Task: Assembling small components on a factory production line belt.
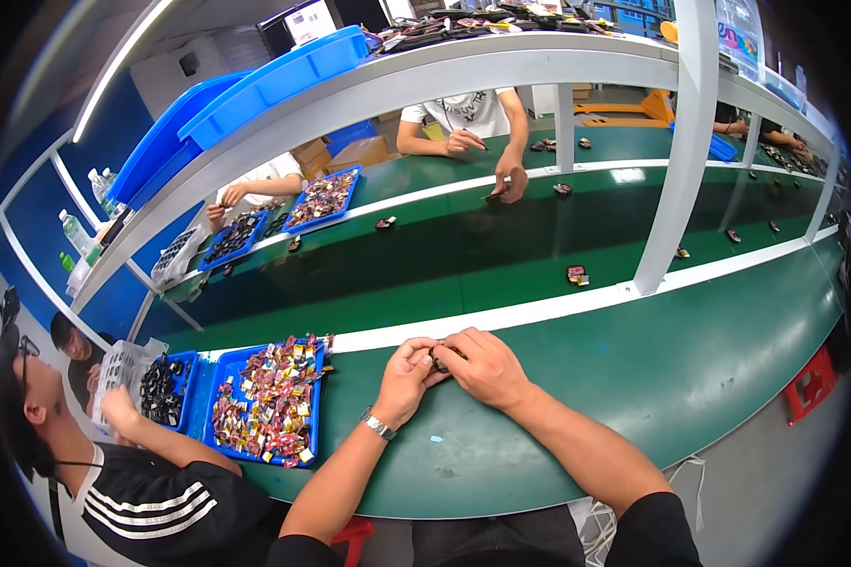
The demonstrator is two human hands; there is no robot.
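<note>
My left hand (pixel 408 380) and my right hand (pixel 488 370) meet over the green work surface, close to its white rail. Between their fingers is a small black part (pixel 436 358), mostly covered, so its exact kind does not show. Both hands are closed on it, the right thumb and fingers lying over it from above. Left of my hands, a blue tray (pixel 316 416) holds a heap of small red circuit pieces (pixel 267 402) with yellow and white bits. A tiny light-blue scrap (pixel 436 438) lies on the surface below my hands.
A co-worker (pixel 151 491) sits at the left by a tray of black parts (pixel 164 389). Past the rail, a dark green belt (pixel 397 274) carries scattered pieces, such as one red piece (pixel 577 275). A white post (pixel 676 170) and overhead shelf (pixel 501 71) frame the view.
</note>
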